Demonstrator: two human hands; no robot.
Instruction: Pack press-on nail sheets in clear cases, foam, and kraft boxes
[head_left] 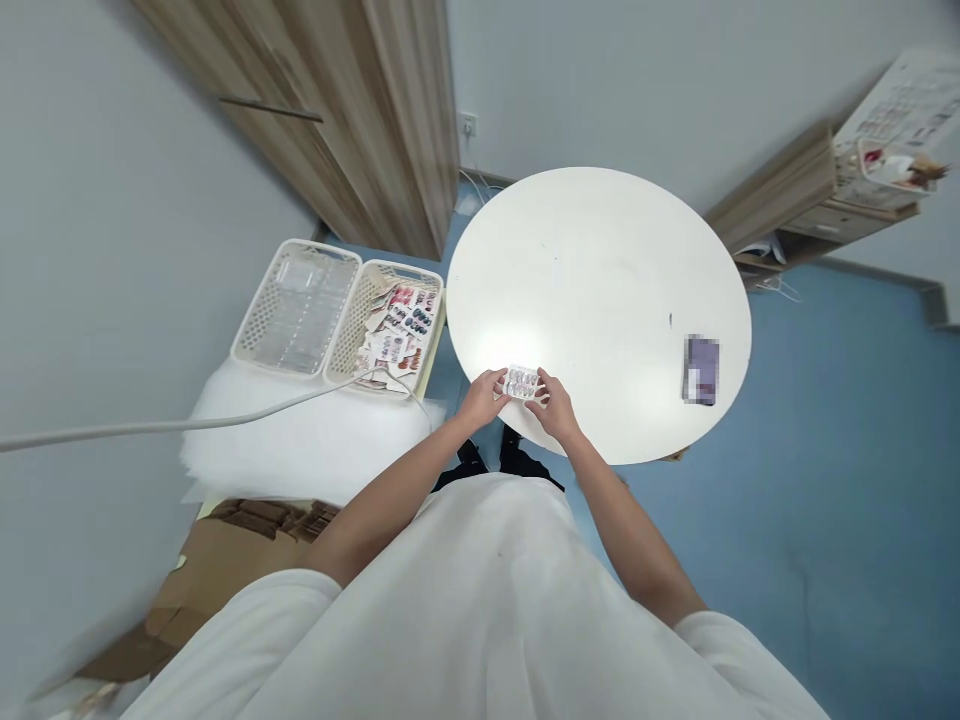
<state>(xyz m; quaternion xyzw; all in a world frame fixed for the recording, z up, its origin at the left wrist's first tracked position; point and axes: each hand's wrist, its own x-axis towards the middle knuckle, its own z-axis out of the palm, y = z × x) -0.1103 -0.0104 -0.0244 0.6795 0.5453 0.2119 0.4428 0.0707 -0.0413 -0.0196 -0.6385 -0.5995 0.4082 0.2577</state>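
The card (521, 382) is directly between the two hands, over the near edge of the table (600, 270), its long axis running roughly left to right. The left hand (484, 398) grips its left end and the right hand (555, 405) its right, so neither is nearer; whether it touches the table, I cannot tell.

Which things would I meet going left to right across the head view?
Basket of clear plastic, basket of cards, left hand, small pack, right hand, purple pixelated item, far-right white basket.
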